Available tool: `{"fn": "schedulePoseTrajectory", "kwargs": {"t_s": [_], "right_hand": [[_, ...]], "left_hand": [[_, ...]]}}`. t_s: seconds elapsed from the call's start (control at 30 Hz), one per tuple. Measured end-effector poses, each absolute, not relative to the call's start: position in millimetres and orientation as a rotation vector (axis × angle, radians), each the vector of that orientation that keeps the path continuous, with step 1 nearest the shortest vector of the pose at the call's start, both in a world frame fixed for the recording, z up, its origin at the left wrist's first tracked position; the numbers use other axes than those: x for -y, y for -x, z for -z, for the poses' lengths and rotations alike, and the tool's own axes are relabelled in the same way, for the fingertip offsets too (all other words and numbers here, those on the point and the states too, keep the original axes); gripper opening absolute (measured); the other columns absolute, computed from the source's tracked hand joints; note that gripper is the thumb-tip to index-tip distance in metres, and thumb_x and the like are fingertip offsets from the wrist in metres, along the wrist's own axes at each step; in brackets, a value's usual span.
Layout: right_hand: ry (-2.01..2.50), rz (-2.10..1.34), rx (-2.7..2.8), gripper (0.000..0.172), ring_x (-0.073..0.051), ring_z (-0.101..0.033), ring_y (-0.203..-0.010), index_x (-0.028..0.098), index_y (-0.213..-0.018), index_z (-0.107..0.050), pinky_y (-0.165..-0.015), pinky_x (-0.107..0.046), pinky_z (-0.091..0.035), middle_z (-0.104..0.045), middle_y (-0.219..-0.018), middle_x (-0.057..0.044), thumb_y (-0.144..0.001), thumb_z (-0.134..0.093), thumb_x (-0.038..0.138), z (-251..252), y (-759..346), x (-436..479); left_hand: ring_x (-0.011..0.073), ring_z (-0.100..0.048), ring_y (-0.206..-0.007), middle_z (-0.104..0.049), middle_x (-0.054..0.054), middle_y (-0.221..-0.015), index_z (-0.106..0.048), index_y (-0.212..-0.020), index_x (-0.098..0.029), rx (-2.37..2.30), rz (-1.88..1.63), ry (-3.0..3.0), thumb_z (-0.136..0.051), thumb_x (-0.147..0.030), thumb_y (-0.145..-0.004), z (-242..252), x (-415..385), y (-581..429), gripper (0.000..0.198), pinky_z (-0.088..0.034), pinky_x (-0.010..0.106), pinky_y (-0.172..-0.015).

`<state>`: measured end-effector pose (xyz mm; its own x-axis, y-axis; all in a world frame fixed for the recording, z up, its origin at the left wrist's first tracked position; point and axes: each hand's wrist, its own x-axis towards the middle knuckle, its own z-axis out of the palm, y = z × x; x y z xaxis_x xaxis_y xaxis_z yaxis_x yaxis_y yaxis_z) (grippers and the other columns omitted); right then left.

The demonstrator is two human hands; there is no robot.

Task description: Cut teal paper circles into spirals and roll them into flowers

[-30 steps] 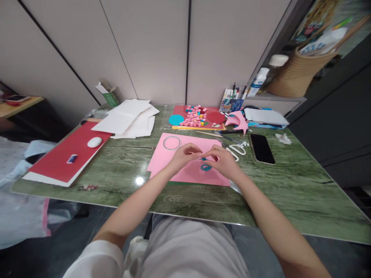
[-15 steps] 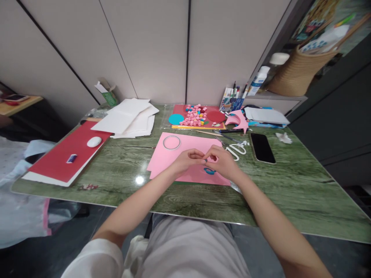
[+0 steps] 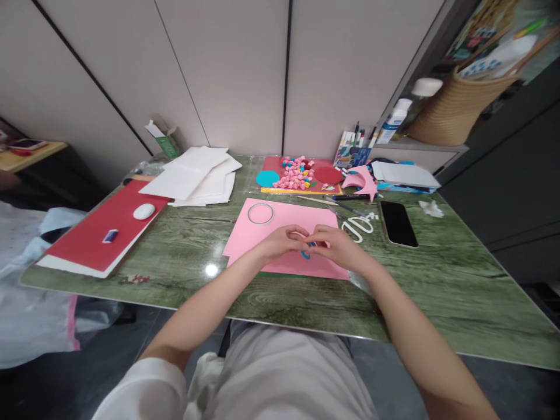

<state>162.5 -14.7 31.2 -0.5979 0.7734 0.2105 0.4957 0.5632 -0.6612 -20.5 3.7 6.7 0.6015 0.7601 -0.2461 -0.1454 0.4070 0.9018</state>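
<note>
Pinching one teal strip (image 3: 305, 254), left hand (image 3: 280, 242) meets right hand (image 3: 339, 248).

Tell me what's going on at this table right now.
A person sits at a green table, left hand and right hand meeting over a pink paper sheet, fingertips pinching a small teal paper strip. A clear ring lies on the sheet's far corner; white scissors and a black phone lie to the right.
</note>
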Motion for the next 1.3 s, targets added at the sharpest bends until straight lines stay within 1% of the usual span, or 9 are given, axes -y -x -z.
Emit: {"fn": "schedulePoseTrajectory", "kwargs": {"t_s": [0.1, 0.2, 0.37, 0.57, 0.73, 0.87, 1.03, 1.17, 1.3], "right_hand": [[0.981, -0.795, 2.379, 0.015, -0.011, -0.047, -0.062, 0.025, -0.088, -0.069, -0.057, -0.022, -0.035, -0.049, -0.069, 0.000, -0.081, -0.055, 0.026, -31.1, -161.6, 15.6], [1.035, -0.723, 2.333, 0.014, -0.011, -0.046, -0.061, 0.023, -0.081, -0.069, -0.056, -0.022, -0.034, -0.048, -0.067, 0.000, -0.081, -0.055, 0.025, -29.4, -161.3, 14.6], [1.114, -0.635, 2.229, 0.013, -0.011, -0.045, -0.059, 0.022, -0.087, -0.068, -0.055, -0.023, -0.034, -0.046, -0.066, 0.001, -0.076, -0.060, 0.024, -27.3, -161.8, 12.3], [1.106, -0.640, 2.205, 0.006, -0.011, -0.045, -0.060, 0.019, -0.077, -0.064, -0.056, -0.023, -0.034, -0.046, -0.066, 0.002, -0.072, -0.062, 0.018, -28.9, -161.4, 13.6], [1.105, -0.697, 2.215, 0.013, -0.010, -0.044, -0.060, 0.018, -0.074, -0.059, -0.056, -0.021, -0.033, -0.047, -0.066, 0.003, -0.065, -0.061, 0.009, -29.3, -161.1, 14.4], [1.110, -0.734, 2.237, 0.013, -0.009, -0.043, -0.059, 0.017, -0.070, -0.056, -0.055, -0.020, -0.032, -0.047, -0.065, 0.004, -0.064, -0.061, 0.008, -29.5, -159.9, 14.8], [1.103, -0.768, 2.238, 0.010, -0.011, -0.045, -0.061, 0.018, -0.076, -0.061, -0.056, -0.021, -0.034, -0.050, -0.067, 0.002, -0.066, -0.065, 0.016, -33.7, -160.7, 15.8], [1.062, -0.813, 2.240, 0.013, -0.012, -0.047, -0.063, 0.020, -0.083, -0.066, -0.059, -0.023, -0.036, -0.051, -0.069, 0.001, -0.070, -0.064, 0.019, -35.9, -164.0, 15.3], [1.023, -0.874, 2.283, 0.017, -0.011, -0.048, -0.063, 0.022, -0.091, -0.067, -0.061, -0.023, -0.037, -0.051, -0.069, 0.001, -0.075, -0.060, 0.021, -34.2, -166.3, 14.3]], "left_hand": [[0.0119, -0.060, -0.063, -0.065, 0.003, -0.066, -0.055, -0.088, -0.012, -0.697, -0.571, -1.005, -0.075, -0.016, -0.054, -8.0, -3.0, 20.8, 0.040, -0.040, 0.029, -0.069], [0.0113, -0.059, -0.065, -0.065, 0.003, -0.068, -0.055, -0.088, -0.012, -0.717, -0.605, -0.962, -0.074, -0.017, -0.056, -8.0, -2.4, 19.4, 0.038, -0.038, 0.026, -0.066], [0.0098, -0.057, -0.065, -0.064, 0.003, -0.071, -0.056, -0.089, -0.012, -0.766, -0.698, -0.881, -0.075, -0.019, -0.055, -6.8, 0.0, 15.8, 0.039, -0.034, 0.023, -0.062], [0.0092, -0.057, -0.065, -0.063, 0.001, -0.071, -0.057, -0.087, -0.013, -0.732, -0.673, -0.878, -0.076, -0.020, -0.053, -6.9, 1.7, 15.5, 0.039, -0.033, 0.022, -0.061], [0.0070, -0.056, -0.063, -0.062, 0.000, -0.071, -0.058, -0.086, -0.013, -0.715, -0.631, -0.906, -0.076, -0.016, -0.052, -3.7, 0.7, 15.1, 0.038, -0.033, 0.022, -0.062], [0.0089, -0.057, -0.066, -0.063, 0.001, -0.072, -0.058, -0.085, -0.013, -0.693, -0.642, -0.935, -0.076, -0.015, -0.052, -0.3, 0.5, 13.8, 0.038, -0.037, 0.024, -0.068], [0.0110, -0.059, -0.064, -0.063, 0.001, -0.068, -0.057, -0.086, -0.012, -0.682, -0.642, -0.942, -0.075, -0.016, -0.053, -3.6, 0.6, 14.6, 0.038, -0.039, 0.027, -0.069], [0.0088, -0.058, -0.062, -0.063, 0.000, -0.067, -0.058, -0.086, -0.012, -0.694, -0.631, -0.904, -0.075, -0.013, -0.053, -7.9, -0.8, 17.6, 0.037, -0.037, 0.023, -0.064], [0.0089, -0.057, -0.061, -0.062, -0.001, -0.066, -0.058, -0.088, -0.013, -0.687, -0.590, -0.886, -0.075, -0.012, -0.053, -6.0, -3.2, 20.1, 0.038, -0.037, 0.024, -0.063]]}}
